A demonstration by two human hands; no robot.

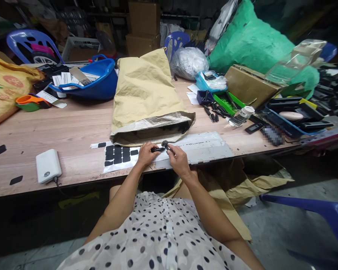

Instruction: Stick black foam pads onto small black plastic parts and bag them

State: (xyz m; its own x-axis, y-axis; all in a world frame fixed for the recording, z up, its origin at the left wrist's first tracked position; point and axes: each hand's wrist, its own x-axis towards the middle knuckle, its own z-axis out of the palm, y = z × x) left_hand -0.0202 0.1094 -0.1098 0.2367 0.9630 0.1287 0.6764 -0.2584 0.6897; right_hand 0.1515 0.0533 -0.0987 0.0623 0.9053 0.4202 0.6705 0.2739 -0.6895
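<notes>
1. l hand (146, 154): fingertips pinching slim blk part (158, 149), just above table (81, 131).
2. r hand (179, 159): thumb + fingers gripping small dark round-headed pc (165, 143), right nxt to blk part; can't tell if they touch.
3. white sheet (133, 161) w/ blk stickers (117, 154) beside l hand.
4. grey board (204, 147) nr r hand.
5. tan bag (145, 92) just behind both, mouth facing person.

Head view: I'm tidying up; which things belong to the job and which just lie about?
Probably in use:
- slim black piece, left hand
- black knobbed piece, right hand
- white sheet with rounded black patches

Apparently lying about:
- clear plastic bottle
- blue plastic basin
</notes>
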